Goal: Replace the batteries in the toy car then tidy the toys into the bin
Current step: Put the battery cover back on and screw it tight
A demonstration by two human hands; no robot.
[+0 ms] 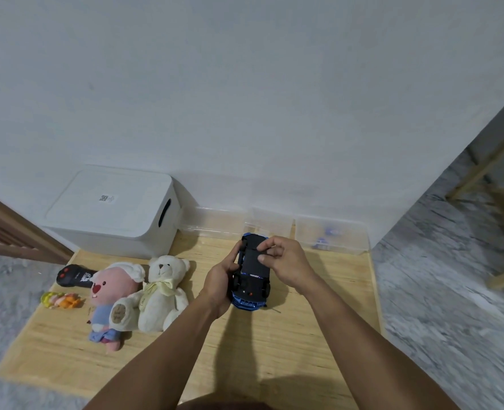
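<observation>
A blue toy car [252, 276] is held upside down over the wooden table [304, 335], its black underside facing me. My left hand [221, 279] grips the car's left side. My right hand [286, 261] rests on the underside, its fingertips pinched at the black plate near the far end. The white lidded bin [114, 211] stands at the table's back left, closed. Whether the battery cover is on or off cannot be told.
A white teddy bear [163, 291] and a pink plush [113, 297] lie at the left, with a black remote [73, 276] and a small yellow-orange toy [61, 300] beyond them. Clear plastic containers [330, 235] line the back edge against the wall. A wooden frame [499, 208] stands at right.
</observation>
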